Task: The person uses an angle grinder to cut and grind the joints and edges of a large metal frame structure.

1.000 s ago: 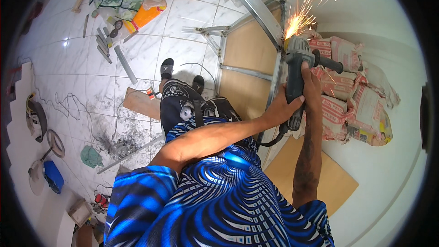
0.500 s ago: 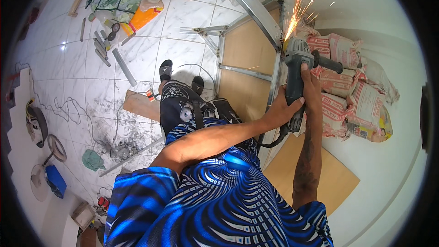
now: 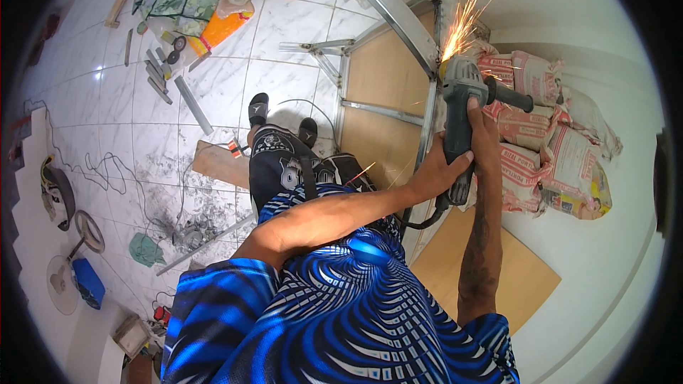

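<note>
Both of my hands grip a dark grey angle grinder (image 3: 459,124). My left hand (image 3: 436,171) is closed round the rear of its body, near the power cord. Along the right side of the body, my right hand (image 3: 484,134) is wrapped with a finger stretched forward on top. The side handle (image 3: 514,98) sticks out to the right with no hand on it. At the grinder's head, the disc meets the welded metal frame (image 3: 432,64), and orange sparks (image 3: 462,27) spray up and away. The exact contact point is mostly hidden by the grinder head.
Stacked cement bags (image 3: 530,128) lie to the right by the wall. A wooden board (image 3: 491,270) lies below the grinder. Metal offcuts (image 3: 158,75), a loose cable (image 3: 107,171) and a pedestal fan (image 3: 64,284) are on the left. My sandalled feet stand left of the frame.
The spark spray has changed shape and spreads a little wider, with some stray sparks near my left forearm. The hands and grinder stay almost in place.
</note>
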`<state>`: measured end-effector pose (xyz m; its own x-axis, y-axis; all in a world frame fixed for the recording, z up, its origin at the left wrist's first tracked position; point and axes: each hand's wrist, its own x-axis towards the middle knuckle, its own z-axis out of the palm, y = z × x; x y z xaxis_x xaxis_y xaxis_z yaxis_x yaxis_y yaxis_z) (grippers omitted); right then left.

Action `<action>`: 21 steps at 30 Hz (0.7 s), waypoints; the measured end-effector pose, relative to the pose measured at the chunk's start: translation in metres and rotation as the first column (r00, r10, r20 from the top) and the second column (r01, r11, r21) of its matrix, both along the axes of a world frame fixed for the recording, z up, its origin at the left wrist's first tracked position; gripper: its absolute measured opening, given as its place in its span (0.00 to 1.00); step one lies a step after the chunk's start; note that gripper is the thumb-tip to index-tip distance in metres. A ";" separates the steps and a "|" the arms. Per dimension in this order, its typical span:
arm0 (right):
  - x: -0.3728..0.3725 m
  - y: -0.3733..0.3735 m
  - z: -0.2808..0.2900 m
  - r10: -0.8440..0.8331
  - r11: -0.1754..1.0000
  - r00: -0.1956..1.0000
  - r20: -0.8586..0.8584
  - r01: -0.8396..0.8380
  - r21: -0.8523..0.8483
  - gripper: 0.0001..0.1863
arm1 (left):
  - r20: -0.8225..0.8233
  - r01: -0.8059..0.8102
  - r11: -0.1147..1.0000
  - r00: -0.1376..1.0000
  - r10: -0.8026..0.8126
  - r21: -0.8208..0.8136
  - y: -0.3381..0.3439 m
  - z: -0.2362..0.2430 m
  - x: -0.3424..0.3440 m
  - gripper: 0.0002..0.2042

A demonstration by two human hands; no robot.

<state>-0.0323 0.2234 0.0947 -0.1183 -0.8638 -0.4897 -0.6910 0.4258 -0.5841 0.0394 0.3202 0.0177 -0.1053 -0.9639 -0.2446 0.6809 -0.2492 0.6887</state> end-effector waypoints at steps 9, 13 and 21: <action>0.004 0.002 0.001 0.018 1.000 1.000 -0.013 -0.018 -0.006 0.42 | 0.007 -0.025 1.000 1.000 0.025 0.000 0.003 0.003 0.000 0.35; 0.002 0.002 0.003 0.033 0.999 0.999 -0.014 -0.033 -0.021 0.43 | 0.008 -0.020 1.000 1.000 0.020 0.009 0.002 0.006 0.001 0.35; 0.007 0.002 0.003 0.021 1.000 1.000 -0.010 -0.021 0.008 0.42 | -0.024 -0.055 0.998 0.998 0.055 -0.014 0.003 0.004 -0.001 0.35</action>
